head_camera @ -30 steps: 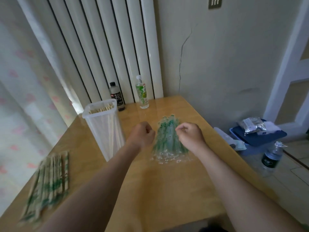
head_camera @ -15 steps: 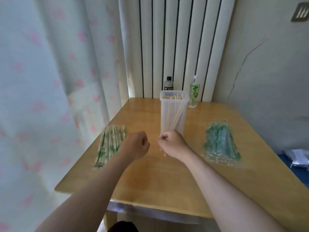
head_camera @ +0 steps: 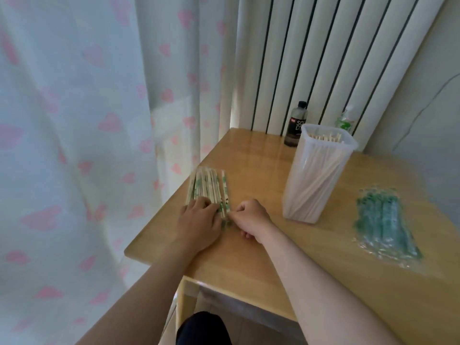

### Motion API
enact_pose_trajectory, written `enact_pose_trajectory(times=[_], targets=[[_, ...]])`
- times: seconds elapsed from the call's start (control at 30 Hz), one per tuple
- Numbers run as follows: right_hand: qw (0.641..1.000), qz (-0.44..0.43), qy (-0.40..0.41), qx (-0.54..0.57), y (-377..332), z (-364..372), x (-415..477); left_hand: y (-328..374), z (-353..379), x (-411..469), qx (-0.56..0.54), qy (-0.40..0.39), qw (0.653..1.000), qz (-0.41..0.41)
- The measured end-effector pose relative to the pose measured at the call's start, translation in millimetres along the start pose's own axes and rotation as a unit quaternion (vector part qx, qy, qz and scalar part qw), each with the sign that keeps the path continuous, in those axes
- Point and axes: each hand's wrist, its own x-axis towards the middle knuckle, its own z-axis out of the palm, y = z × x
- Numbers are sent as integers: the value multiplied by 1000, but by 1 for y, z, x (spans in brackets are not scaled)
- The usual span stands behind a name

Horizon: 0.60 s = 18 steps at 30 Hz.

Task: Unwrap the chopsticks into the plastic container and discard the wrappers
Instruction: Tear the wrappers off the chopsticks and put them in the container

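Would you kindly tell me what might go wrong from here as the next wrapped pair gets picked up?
1. The wrapped chopsticks lie close to the table's left edge; pulling one out under the left hand might push others off.
2. The plastic container stands near the right hand; a sweeping forearm might tip it and spill the unwrapped sticks.

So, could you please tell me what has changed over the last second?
Both hands moved left, from the empty wrappers past the plastic container to the wrapped chopsticks. The left hand now rests on their near ends; the right hand seems to pinch the rightmost one's end. Container, wrappers, dark bottle and green-labelled bottle stayed put.
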Motion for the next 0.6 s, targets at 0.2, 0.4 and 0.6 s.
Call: enact_pose_trajectory(times=[0.2, 0.4, 0.6], targets=[[1000, 17, -8, -22, -1, 3, 9, -4, 5, 1, -10, 9, 1000, -2], [997, 15, 6, 80, 10, -1, 8, -5, 5, 0, -25, 8, 1000, -3], [1000, 1, 8, 26, 8, 6, 9, -4, 5, -2, -29, 15, 999, -4]])
